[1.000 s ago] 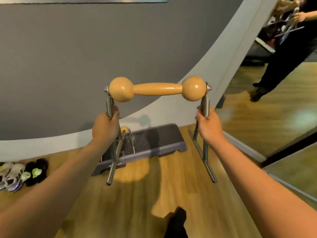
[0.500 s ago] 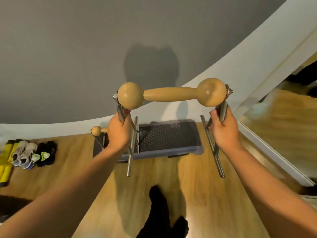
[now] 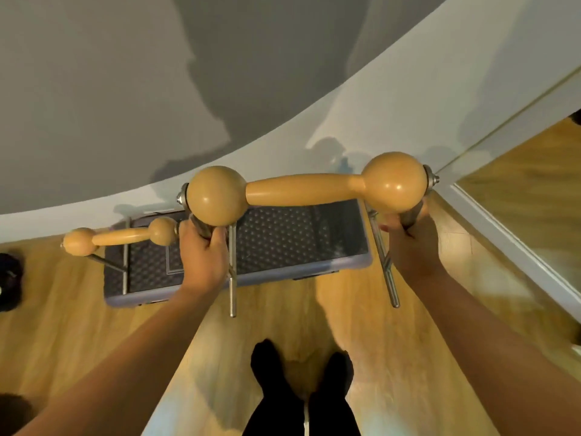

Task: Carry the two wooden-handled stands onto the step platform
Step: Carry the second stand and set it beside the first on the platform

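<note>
The carried stand (image 3: 306,191), its metal uprights gripped by left hand (image 3: 204,253) and right hand (image 3: 408,243), has come over the step platform (image 3: 298,243) (first stand (image 3: 121,236) already there, beside the left hand); lowering remains.

1 stand (image 3: 125,237) fills the step platform's (image 3: 314,265) left end (right part bare).

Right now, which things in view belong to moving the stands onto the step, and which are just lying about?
Part of the job:
- held stand, gripped on its metal uprights by the left hand and right hand
- second stand, already on the step
- step

Just lying about:
- dark shoes at the left edge, partly cut off
</note>
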Tool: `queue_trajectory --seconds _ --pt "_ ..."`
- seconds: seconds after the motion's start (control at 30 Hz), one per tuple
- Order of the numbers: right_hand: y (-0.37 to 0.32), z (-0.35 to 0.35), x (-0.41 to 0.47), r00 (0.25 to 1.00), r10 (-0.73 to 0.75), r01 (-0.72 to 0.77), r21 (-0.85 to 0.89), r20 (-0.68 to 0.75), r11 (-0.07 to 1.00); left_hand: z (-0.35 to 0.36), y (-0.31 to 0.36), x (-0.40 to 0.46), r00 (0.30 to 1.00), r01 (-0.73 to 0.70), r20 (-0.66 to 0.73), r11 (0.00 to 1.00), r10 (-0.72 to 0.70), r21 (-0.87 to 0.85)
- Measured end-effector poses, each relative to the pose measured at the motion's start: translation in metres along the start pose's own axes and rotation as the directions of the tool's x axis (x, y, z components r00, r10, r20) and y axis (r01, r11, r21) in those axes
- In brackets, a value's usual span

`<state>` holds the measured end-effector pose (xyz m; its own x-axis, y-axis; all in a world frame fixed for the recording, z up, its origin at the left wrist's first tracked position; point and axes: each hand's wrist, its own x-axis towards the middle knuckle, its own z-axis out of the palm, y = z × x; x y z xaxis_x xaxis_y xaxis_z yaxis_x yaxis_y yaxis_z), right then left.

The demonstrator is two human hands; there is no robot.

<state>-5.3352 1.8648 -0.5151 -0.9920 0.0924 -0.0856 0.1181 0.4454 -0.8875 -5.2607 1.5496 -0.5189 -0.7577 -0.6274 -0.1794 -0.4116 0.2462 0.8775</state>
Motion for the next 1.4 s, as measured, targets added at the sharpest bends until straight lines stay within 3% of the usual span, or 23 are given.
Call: queue_trajectory --seconds 0.23,0.67,0.83,1.0,1.17,1.3,1.4 --pt "0.109 0.045 0.045 0.997 0.022 -0.018 -0.051 0.075 0.999 0.074 -0.1 0.035 0.999 0.001 -0.033 0.999 0.0 0.033" --pt "0.235 0.12 0.089 0.992 -0.065 0.07 -0.044 0.103 0.997 0.131 -0.199 0.093 0.999 -0.039 -0.03 0.992 0.042 0.118" --pt "0.256 0.134 0.101 0.992 -0.023 0.026 -0.018 0.121 0.999 0.139 -0.233 0.106 0.997 0.034 0.061 0.997 -0.038 0.066" --pt "0.267 0.141 0.106 0.991 -0.015 0.009 0.041 0.132 0.999 0.151 -0.239 0.104 0.998 0.024 0.046 0.993 -0.029 0.112" --pt "0.273 0.147 0.103 0.979 0.042 -0.074 0.152 0.201 0.986 0.153 -0.256 0.107 0.99 0.124 0.06 0.991 -0.128 0.058" --pt "0.267 0.153 0.102 0.977 0.063 -0.116 0.257 0.206 0.959 0.154 -0.262 0.111 0.991 0.113 0.06 0.99 -0.118 0.078" --pt "0.272 0.155 0.104 0.977 0.074 -0.122 0.241 0.2 0.963 0.156 -0.265 0.111 0.995 0.088 0.046 0.992 -0.093 0.093"
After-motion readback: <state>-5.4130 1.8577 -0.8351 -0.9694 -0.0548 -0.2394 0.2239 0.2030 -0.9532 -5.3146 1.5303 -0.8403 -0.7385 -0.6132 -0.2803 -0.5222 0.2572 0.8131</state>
